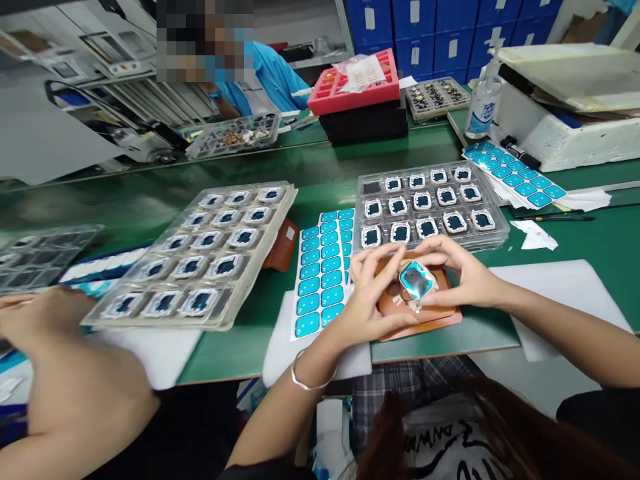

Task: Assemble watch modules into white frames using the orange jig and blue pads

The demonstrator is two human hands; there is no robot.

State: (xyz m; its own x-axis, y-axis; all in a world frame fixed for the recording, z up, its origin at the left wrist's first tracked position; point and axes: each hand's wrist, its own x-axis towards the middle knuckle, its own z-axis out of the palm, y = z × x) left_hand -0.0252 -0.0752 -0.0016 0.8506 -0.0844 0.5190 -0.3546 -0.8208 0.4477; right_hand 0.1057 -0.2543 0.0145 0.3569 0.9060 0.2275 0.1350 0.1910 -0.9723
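Between my two hands is a small rounded-square watch case (417, 280) with a shiny blue film on its face. My left hand (373, 293) has its fingertips at the upper left of the case, and its thumb reaches along below. From the other side, my right hand (463, 273) grips it between thumb and fingers. Under the hands lies an orange-brown pad (443, 319) with small scraps on it. Left of my hands are sheets of blue rounded-square stickers (320, 267). Just beyond stands a clear tray (425, 203) of similar white-rimmed cases.
Another tray of cases (195, 253) is tilted to the left, beside a co-worker's arm (75, 373). Across the bench sits a person in blue (270, 73). A red tray (355, 87), a pump bottle (484, 103), more blue stickers (515, 173) and a foam box (575, 133) stand farther back.
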